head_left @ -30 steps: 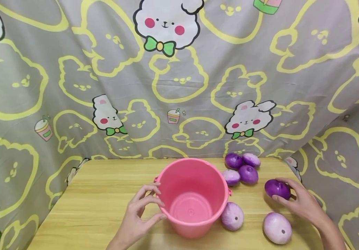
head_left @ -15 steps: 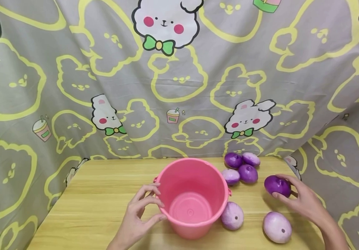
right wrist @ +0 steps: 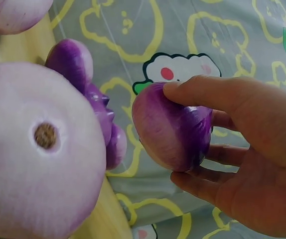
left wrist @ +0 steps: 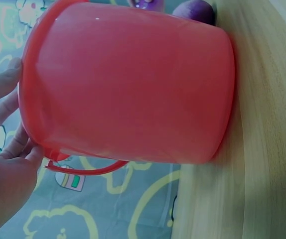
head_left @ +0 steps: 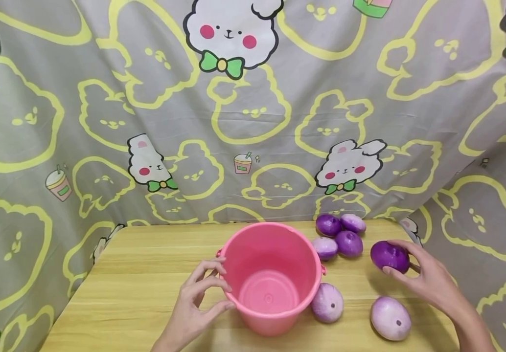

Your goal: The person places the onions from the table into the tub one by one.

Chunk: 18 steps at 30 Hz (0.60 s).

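A pink bucket [head_left: 270, 322] stands upright and empty on the wooden table. The left hand [head_left: 197, 303] grips its rim from the left side, fingertips over the edge; the left wrist view shows the hand [left wrist: 8, 144] at the rim of the bucket [left wrist: 133, 84]. Held between thumb and fingers of the right hand [head_left: 429, 281] is a purple onion [head_left: 387, 256], above the table's right part. In the right wrist view the onion [right wrist: 168, 129] is pinched by the hand [right wrist: 247, 144], with a pale onion [right wrist: 38, 174] large in front.
Behind the bucket's right side several purple and white onions [head_left: 349, 244] lie together. One pale onion [head_left: 328, 303] is close against the bucket's right, another [head_left: 390, 319] lies nearer the front right. A patterned cloth [head_left: 257, 117] hangs behind the table [head_left: 147, 274].
The right hand has raised its onion slightly, a little back and to the left. The left hand and the bucket have stayed in place.
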Each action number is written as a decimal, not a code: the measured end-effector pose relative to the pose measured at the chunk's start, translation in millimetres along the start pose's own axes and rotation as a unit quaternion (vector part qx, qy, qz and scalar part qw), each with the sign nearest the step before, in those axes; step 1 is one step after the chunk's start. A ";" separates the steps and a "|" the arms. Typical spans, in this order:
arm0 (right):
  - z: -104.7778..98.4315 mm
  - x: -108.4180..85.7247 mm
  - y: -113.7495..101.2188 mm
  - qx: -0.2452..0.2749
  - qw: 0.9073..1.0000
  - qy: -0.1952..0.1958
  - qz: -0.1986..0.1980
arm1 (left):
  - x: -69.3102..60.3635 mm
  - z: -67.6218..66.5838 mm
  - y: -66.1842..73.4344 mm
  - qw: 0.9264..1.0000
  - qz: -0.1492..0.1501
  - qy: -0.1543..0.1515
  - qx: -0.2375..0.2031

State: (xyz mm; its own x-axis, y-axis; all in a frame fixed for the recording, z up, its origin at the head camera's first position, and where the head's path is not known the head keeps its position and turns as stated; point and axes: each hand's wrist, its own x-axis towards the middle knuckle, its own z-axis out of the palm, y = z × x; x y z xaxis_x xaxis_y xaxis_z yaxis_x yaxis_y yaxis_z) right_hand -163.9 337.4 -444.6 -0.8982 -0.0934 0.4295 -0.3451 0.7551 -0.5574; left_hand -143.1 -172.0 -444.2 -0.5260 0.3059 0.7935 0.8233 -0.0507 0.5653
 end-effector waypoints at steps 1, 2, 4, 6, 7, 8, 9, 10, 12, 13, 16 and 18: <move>-0.3 0.0 -1.5 0.000 1.000 0.001 -0.002 | -0.1 -0.1 0.0 1.000 -0.001 0.001 0.001; -0.5 0.0 -3.0 0.000 1.000 0.003 -0.004 | -0.4 -0.2 0.0 1.000 -0.002 0.001 0.001; -1.1 0.2 -6.0 -0.003 1.000 0.007 -0.007 | -0.4 -0.3 0.3 1.000 -0.003 0.001 0.002; -1.9 0.7 -9.2 -0.006 1.000 0.010 -0.010 | 0.0 -0.4 0.5 1.000 -0.001 0.000 0.002; -2.3 0.8 -11.0 -0.007 1.000 0.012 -0.011 | 0.1 -0.4 0.3 1.000 0.000 0.000 0.002; -2.9 0.9 -12.8 -0.010 1.000 0.014 -0.011 | 0.1 -0.5 0.3 1.000 0.000 0.000 0.002; -3.5 1.1 -14.6 -0.011 1.000 0.016 -0.012 | 0.2 -0.5 0.3 1.000 0.001 0.000 0.002; -4.1 1.1 -16.5 -0.011 1.000 0.017 -0.012 | 0.2 -0.7 0.1 1.000 0.000 0.000 0.003; -5.2 1.2 -20.1 -0.012 1.000 0.019 -0.013 | -0.7 -0.8 -0.2 1.000 -0.002 0.001 0.005; -5.8 1.1 -21.8 -0.011 1.000 0.020 -0.013 | -1.1 -0.7 -0.5 1.000 -0.001 0.001 0.005; -7.2 0.9 -26.5 -0.006 1.000 0.021 -0.012 | -0.9 0.0 0.1 1.000 0.000 0.002 0.005; -8.2 1.0 -29.5 -0.005 1.000 0.022 -0.011 | -0.1 0.4 0.9 1.000 0.001 0.003 0.006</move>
State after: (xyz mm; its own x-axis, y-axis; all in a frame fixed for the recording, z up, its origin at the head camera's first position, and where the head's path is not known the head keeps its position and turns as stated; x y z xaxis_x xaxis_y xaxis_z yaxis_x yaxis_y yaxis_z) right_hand -152.4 320.3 -421.9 -0.8777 -0.0813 0.4722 -0.3615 0.7592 -0.5412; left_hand -142.2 -171.7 -443.9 -0.5250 0.3004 0.7963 0.8270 -0.0409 0.5607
